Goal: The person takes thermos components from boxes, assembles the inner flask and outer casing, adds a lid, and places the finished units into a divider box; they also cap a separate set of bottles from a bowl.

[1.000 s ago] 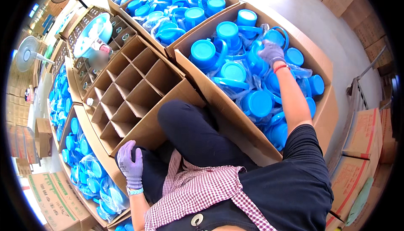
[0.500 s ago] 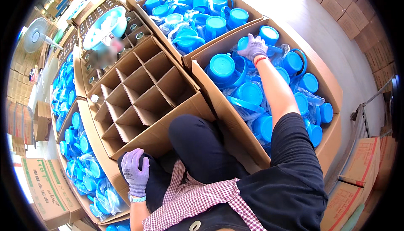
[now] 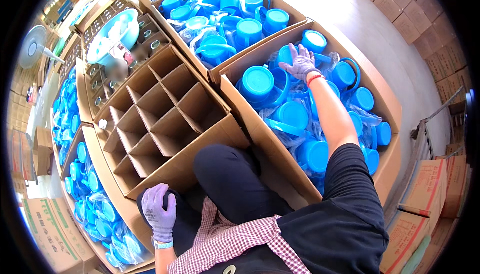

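Observation:
My right hand (image 3: 300, 63), in a purple glove, reaches into the big carton (image 3: 231, 91) on the right. Its fingers are spread over the round top of a blue plastic jug-like piece (image 3: 284, 54), touching it without a visible closed grip. Packed around it are similar blue pieces, among them a large one with a loop handle (image 3: 258, 80), some with clear plastic wrapping. My left hand (image 3: 159, 211), gloved likewise, lies over my bent knee with its fingers extended and nothing in it. Before my knees stands a carton with cardboard dividers (image 3: 192, 161); its visible compartments hold nothing.
Another carton of blue pieces (image 3: 248, 32) stands behind, and more (image 3: 102, 219) line the left. A light-blue basin (image 3: 131, 31) rests on a carton of bottle-like glass items. A fan (image 3: 33, 48) stands far left; stacked boxes (image 3: 425, 189) rise at right.
My right hand's fingers have spread wider over the blue top, staying at nearly the same spot. My left hand remains on the knee. The whole view has shifted slightly.

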{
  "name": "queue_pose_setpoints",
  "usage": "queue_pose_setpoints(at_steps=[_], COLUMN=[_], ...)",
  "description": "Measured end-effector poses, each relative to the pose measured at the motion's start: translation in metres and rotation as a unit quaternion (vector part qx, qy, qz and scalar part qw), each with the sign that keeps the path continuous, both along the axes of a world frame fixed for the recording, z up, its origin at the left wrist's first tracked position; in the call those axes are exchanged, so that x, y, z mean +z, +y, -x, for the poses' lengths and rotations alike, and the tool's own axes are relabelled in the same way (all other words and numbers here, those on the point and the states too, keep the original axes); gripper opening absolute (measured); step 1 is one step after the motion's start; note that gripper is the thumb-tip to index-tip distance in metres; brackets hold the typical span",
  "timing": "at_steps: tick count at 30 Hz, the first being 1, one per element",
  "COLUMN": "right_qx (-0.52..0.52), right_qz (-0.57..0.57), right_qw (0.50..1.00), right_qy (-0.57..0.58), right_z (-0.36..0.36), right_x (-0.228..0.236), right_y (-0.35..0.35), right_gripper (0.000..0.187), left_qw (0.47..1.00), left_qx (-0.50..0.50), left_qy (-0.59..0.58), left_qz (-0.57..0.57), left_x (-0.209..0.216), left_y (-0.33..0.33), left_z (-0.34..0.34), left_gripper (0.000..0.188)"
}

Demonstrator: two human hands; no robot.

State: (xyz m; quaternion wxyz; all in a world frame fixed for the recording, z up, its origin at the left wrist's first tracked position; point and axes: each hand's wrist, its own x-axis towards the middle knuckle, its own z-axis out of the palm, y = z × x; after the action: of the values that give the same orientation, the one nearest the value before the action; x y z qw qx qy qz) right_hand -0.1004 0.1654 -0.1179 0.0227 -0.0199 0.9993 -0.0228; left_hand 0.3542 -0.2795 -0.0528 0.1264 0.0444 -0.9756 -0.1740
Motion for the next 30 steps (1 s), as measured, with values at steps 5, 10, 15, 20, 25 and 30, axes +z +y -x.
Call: queue_pose_setpoints(at_steps=[5, 10, 15, 20, 25, 30], right_qx=[-0.037, -0.256, -0.269, -0.186, -0.156, -0.147], right_qz=[0.097, 0.066, 0.196, 0.223, 0.070, 0.046], right_qw=[0.993, 0.959, 0.915, 0.913, 0.983, 0.987], right_qy=[0.062, 0.107, 0.227, 0.285, 0.059, 0.042], right_z=[0.064, 0.088, 0.102, 0.114, 0.083, 0.059], right_x=[0.019, 0.013, 0.045, 0.053, -0.012, 0.043], right_y=[0.034, 0.073, 0.083, 0.113, 0.111, 0.156], right_gripper=[0.081, 0.102, 0.094, 0.089, 0.084, 0.067], left_qw=[1.000, 0.999, 0.998, 0.997, 0.998, 0.997], left_qx=[0.002, 0.003, 0.005, 0.013, 0.003, 0.002], left_qy=[-0.019, -0.030, -0.054, -0.070, -0.063, -0.066], left_qz=[0.014, 0.019, 0.029, 0.029, 0.025, 0.032], left_x=[-0.003, -0.002, -0.002, -0.006, -0.013, -0.009], left_y=[-0.001, 0.001, 0.002, 0.006, 0.008, 0.008], left_z=[0.004, 0.018, 0.024, 0.032, 0.034, 0.027], left_gripper=[0.028, 0.028, 0.028, 0.029, 0.029, 0.029])
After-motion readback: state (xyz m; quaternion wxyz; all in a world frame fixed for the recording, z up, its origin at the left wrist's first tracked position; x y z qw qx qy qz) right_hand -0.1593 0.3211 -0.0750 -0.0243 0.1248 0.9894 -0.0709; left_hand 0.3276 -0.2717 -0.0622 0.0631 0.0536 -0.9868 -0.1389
